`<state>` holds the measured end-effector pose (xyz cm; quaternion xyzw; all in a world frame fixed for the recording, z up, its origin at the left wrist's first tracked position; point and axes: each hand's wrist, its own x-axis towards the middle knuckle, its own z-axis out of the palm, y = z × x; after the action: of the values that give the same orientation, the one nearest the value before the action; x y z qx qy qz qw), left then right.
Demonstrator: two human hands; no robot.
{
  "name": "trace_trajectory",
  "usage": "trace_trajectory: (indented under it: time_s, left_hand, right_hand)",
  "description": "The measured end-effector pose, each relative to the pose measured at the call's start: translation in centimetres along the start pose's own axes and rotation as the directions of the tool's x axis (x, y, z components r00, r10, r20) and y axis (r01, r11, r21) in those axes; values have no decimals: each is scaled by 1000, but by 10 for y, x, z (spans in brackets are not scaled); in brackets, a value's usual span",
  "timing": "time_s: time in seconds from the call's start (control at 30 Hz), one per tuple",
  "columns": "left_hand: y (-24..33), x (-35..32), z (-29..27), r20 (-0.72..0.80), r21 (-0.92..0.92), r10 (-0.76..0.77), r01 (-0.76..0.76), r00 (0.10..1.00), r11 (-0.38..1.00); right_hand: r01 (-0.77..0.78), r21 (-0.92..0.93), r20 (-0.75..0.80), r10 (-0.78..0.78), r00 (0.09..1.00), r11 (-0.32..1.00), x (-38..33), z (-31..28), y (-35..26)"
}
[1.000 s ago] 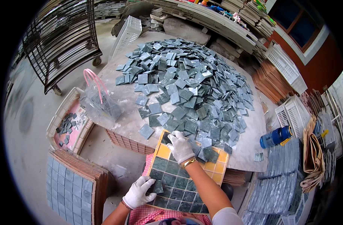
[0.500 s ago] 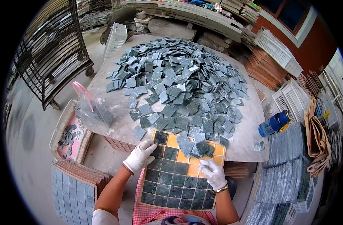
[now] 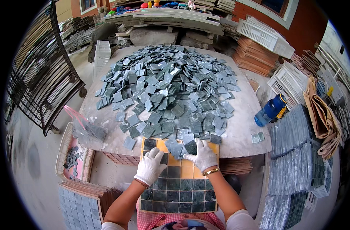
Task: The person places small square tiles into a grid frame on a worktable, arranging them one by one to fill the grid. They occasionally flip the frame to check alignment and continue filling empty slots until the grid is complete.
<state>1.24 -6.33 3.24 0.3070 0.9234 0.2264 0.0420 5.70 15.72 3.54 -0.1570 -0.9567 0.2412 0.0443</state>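
One square, mottled stone tile (image 3: 190,147) is pinched by the right hand (image 3: 204,156); left hand's (image 3: 150,168) grip is unclear.

On the yellow grid board (image 3: 162,145), the right hand (image 3: 204,155) went from three o'clock to one, grasping a dark tile (image 3: 190,148) (the left hand (image 3: 150,168) edged inward at ten).
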Motion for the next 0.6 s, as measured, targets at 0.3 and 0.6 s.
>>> trace_trajectory:
  time_s: [0.3,0.6]
  left_hand:
    - [52,48,55,-99,61,98,-92,990,994]
    - [31,52,63,-194,69,161,-150,968,986]
  right_hand:
    - [28,113,-122,-14,992,993,-16,-18,60]
    - [323,39,136,-326,936,945,-71,-4,65]
